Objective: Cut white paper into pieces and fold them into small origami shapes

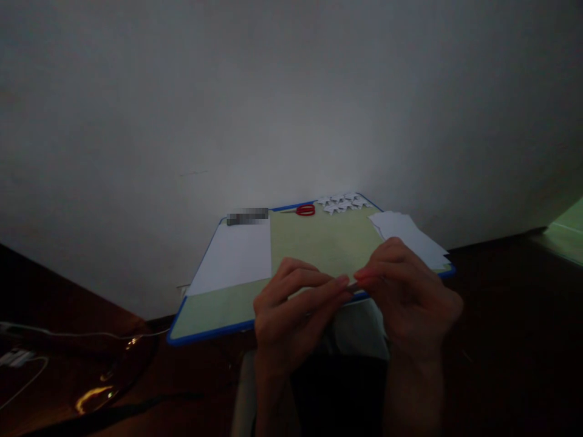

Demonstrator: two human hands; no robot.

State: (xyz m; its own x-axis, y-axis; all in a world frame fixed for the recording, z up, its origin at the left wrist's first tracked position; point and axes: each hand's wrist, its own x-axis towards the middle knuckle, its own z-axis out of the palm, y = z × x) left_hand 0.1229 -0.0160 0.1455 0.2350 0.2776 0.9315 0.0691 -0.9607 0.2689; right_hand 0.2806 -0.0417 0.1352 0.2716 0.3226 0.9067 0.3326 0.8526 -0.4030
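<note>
My left hand [294,312] and my right hand [405,291] meet over the near edge of a green board with a blue rim [214,332]. Both pinch a small piece of white paper [351,283] between fingertips and thumbs; most of it is hidden by the fingers. A white sheet [237,255] lies on the board's left part. A stack of white paper sheets [412,235] lies at the board's right edge, just behind my right hand.
Red-handled scissors [304,210] and several small folded white paper shapes [344,203] lie at the board's far edge, against a pale wall. A dark floor surrounds the board. White cables [27,358] and a shiny dark object [109,376] sit at the lower left.
</note>
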